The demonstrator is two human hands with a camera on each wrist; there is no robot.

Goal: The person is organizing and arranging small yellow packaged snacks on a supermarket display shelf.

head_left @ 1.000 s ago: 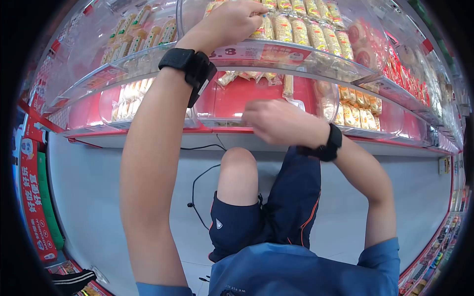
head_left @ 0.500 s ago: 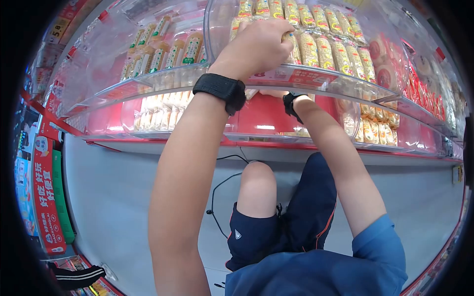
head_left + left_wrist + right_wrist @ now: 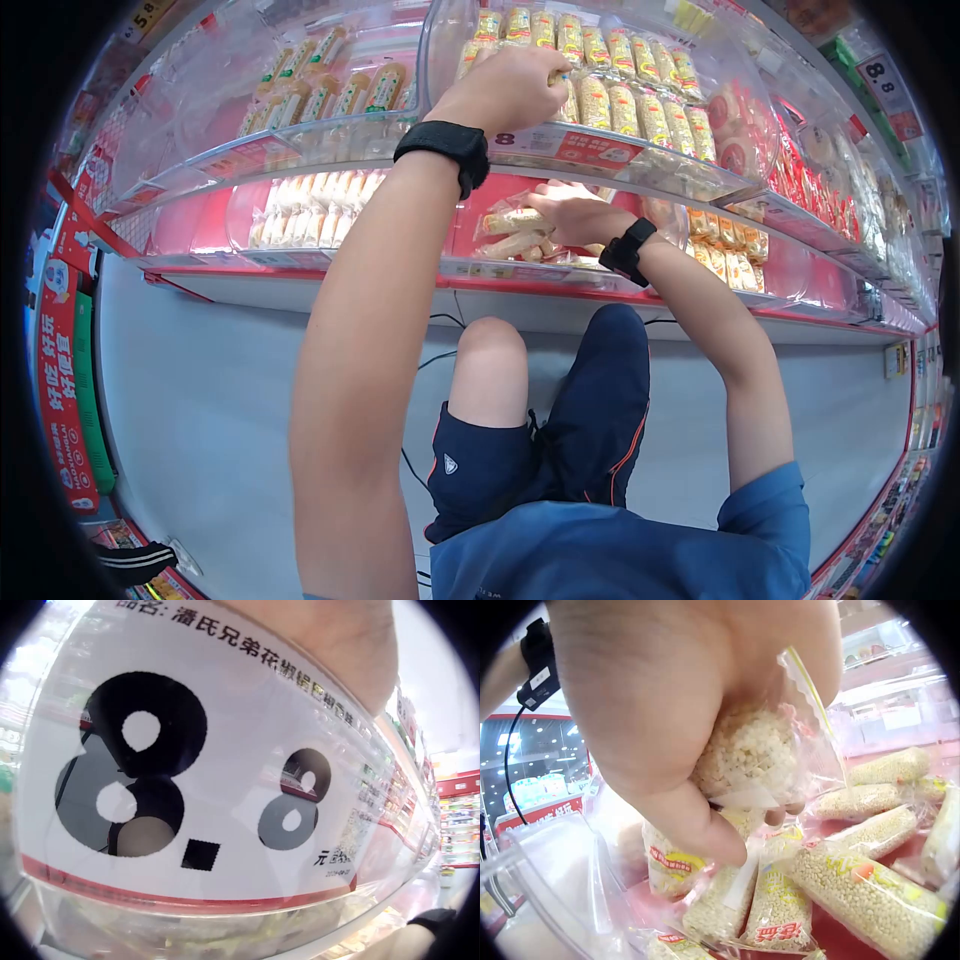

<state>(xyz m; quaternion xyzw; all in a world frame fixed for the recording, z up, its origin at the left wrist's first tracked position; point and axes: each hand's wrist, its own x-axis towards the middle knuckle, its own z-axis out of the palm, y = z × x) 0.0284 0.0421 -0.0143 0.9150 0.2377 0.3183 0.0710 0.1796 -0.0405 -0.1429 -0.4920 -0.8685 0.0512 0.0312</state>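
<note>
On the upper shelf my left hand point(image 3: 512, 88) is curled at the front row of wrapped grain bars point(image 3: 594, 103), with part of one bar point(image 3: 556, 77) showing at its fingertips. The left wrist view has that hand's skin point(image 3: 337, 637) above a price tag point(image 3: 232, 817); its fingers are out of that view. My right hand point(image 3: 578, 217) reaches into the lower compartment. Up close, the right hand point(image 3: 660, 712) grips a wrapped grain bar point(image 3: 750, 754) over several loose bars point(image 3: 866, 889) lying at different angles on the red shelf bottom.
Clear plastic shelf fronts point(image 3: 670, 183) run across both levels. Beside the lower compartment stand pale wrapped rolls point(image 3: 325, 207) on the left and orange-marked packs point(image 3: 735, 265) on the right. A black cable point(image 3: 440, 358) lies on the floor below.
My right hand was blurred in front of the shelf, then reached inside the lower compartment, where several bars now show. The left hand stays at the upper shelf's front row.
</note>
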